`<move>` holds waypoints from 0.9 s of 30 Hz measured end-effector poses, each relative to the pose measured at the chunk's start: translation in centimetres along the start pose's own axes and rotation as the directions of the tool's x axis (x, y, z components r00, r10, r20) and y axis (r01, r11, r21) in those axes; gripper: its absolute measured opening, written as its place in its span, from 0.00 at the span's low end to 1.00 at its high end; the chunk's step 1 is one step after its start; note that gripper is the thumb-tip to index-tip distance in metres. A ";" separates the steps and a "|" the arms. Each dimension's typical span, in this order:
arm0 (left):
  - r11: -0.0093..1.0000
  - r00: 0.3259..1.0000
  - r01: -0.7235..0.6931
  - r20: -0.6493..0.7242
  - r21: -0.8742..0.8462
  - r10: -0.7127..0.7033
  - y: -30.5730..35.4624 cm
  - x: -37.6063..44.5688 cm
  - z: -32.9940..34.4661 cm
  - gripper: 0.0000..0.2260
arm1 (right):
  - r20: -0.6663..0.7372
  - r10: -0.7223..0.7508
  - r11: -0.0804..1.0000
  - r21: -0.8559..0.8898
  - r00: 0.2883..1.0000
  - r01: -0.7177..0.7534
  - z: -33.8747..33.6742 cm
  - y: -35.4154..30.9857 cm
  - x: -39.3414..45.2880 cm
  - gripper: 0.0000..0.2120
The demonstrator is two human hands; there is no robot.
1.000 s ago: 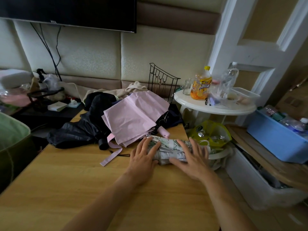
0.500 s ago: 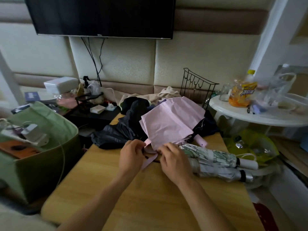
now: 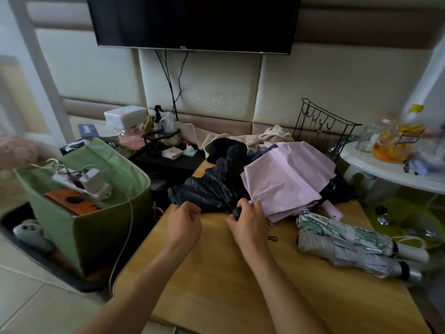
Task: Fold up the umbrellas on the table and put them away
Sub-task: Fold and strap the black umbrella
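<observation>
Head view: green bin (image 3: 96, 213) at frame left beside bench (image 3: 216, 285); white round table (image 3: 385, 174) upper right. Black umbrella (image 3: 207, 189) crumpled at centre, long axis toward upper right, pink umbrella (image 3: 286, 179) overlapping its right. Two folded umbrellas (image 3: 346, 247) at right edge, handles lower right. Left hand (image 3: 184, 227) curled at black fabric edge, grip unclear; right hand (image 3: 248, 220) pinches black handle (image 3: 236, 212). Near bench open.

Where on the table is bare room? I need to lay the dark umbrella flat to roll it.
Bare wooden table lies nearest the person, between both forearms and left of the two rolled umbrellas. The far half is crowded: dark umbrella, pink umbrella.
</observation>
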State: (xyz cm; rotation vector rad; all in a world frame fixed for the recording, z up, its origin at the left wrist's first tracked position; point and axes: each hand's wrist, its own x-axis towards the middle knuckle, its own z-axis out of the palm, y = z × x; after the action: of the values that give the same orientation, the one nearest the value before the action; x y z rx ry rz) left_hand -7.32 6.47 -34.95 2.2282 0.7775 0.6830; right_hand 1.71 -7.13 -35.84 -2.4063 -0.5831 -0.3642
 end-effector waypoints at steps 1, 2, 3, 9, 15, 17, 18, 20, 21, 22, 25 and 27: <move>1.000 1.000 0.006 -0.002 0.005 -0.006 -0.3 0.1 -0.4 0.13 | -0.002 0.004 1.000 0.002 1.000 -0.004 -0.1 0.0 -0.1 0.13; 1.000 1.000 0.008 -0.004 0.013 -0.008 -0.6 0.1 -0.8 0.13 | -0.005 0.008 1.000 0.009 1.000 -0.008 -0.3 0.0 -0.2 0.13; 1.000 1.000 0.006 -0.005 0.016 -0.006 -0.8 0.2 -1.0 0.13 | -0.002 0.010 1.000 0.013 1.000 -0.010 -0.6 0.1 -0.4 0.13; 0.996 0.991 0.089 -0.099 0.007 -0.088 -1.6 0.3 -3.1 0.12 | 0.137 -0.068 0.993 -0.089 0.988 0.081 -2.8 1.5 -1.8 0.11; 0.979 0.981 0.192 -0.031 0.074 -0.190 -0.2 -0.2 -4.2 0.16 | 0.272 -0.122 0.981 -0.111 0.954 0.157 -6.7 5.1 -2.3 0.11; 0.988 0.979 0.140 0.140 0.057 -0.147 0.1 -0.6 -4.0 0.17 | 0.225 -0.105 0.979 -0.145 0.969 0.140 -7.4 6.1 -2.7 0.11; 0.993 0.963 0.102 0.244 0.057 -0.113 0.3 -1.1 -3.8 0.17 | 0.189 -0.091 0.979 -0.161 0.978 0.122 -7.5 6.5 -2.9 0.12; 0.988 0.916 -0.020 0.400 0.151 -0.042 0.9 -2.4 -3.2 0.19 | 0.136 -0.047 0.983 -0.171 0.990 0.071 -7.3 6.7 -3.3 0.16; 0.972 0.902 -0.090 0.431 0.218 -0.013 1.0 -2.8 -2.8 0.21 | 0.135 -0.032 0.984 -0.167 0.990 0.055 -7.1 6.6 -3.5 0.20; 0.952 0.897 -0.144 0.442 0.271 0.010 1.1 -3.1 -2.6 0.23 | 0.144 -0.032 0.986 -0.160 0.989 0.055 -7.0 6.4 -3.6 0.23; 0.918 0.888 -0.217 0.458 0.334 0.043 1.1 -3.8 -2.3 0.27 | 0.151 -0.030 0.986 -0.160 0.988 0.055 -7.1 5.9 -4.5 0.27; 0.938 0.903 -0.154 0.430 0.309 0.006 0.9 -4.2 -2.6 0.30 | 0.069 -0.041 0.979 -0.197 0.997 0.054 -7.1 5.3 -5.1 0.20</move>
State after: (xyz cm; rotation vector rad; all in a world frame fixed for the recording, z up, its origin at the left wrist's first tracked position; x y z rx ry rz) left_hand -11.56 4.14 -33.67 2.6042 0.6125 0.0822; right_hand -0.87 -17.02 -35.13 -2.6076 -0.6624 -0.3820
